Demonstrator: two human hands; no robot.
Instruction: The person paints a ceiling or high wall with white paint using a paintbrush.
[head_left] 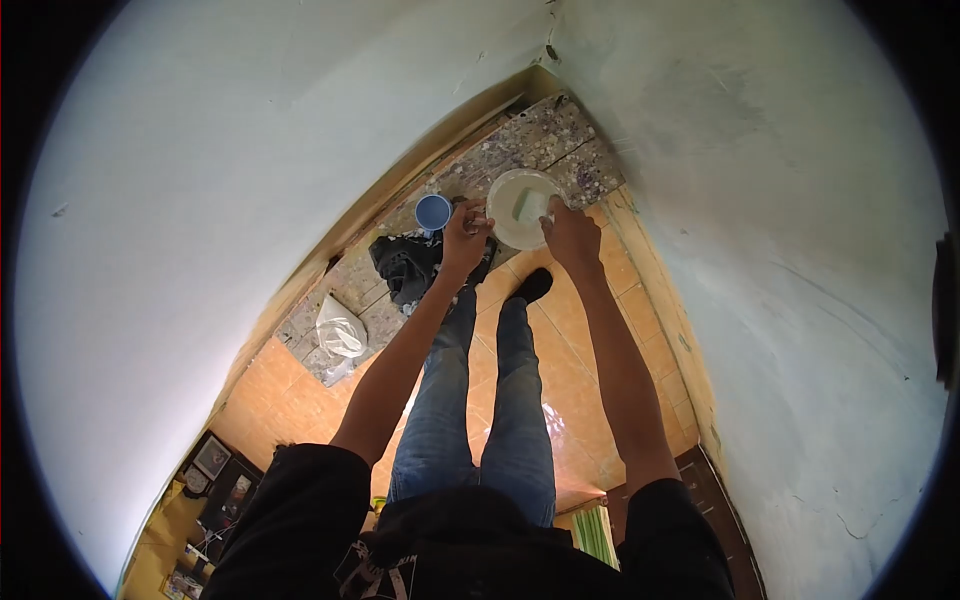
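A round whitish bowl point(497, 186) with a pale wet-looking patch inside stands on a paint-spattered plank platform. At its left rim, my left hand point(467, 240) has its fingers curled together against the edge, closed on the bowl. My right hand point(574, 240) is closed at the right rim, its fingertips reaching over the inside next to the pale patch. Whether it grips the rim or a tool there is hidden by the fingers. Just left of my left hand is a blue cup point(433, 212). Dark crumpled cloth point(405, 265) lies below the cup, partly behind my left wrist.
The spattered platform point(548, 135) runs along the left wall into the corner. A white plastic bag point(341, 330) sits on its near end. Pale walls close in on both sides. My legs stand over orange floor tiles point(580, 320). Framed items and shelves point(212, 455) are at lower left.
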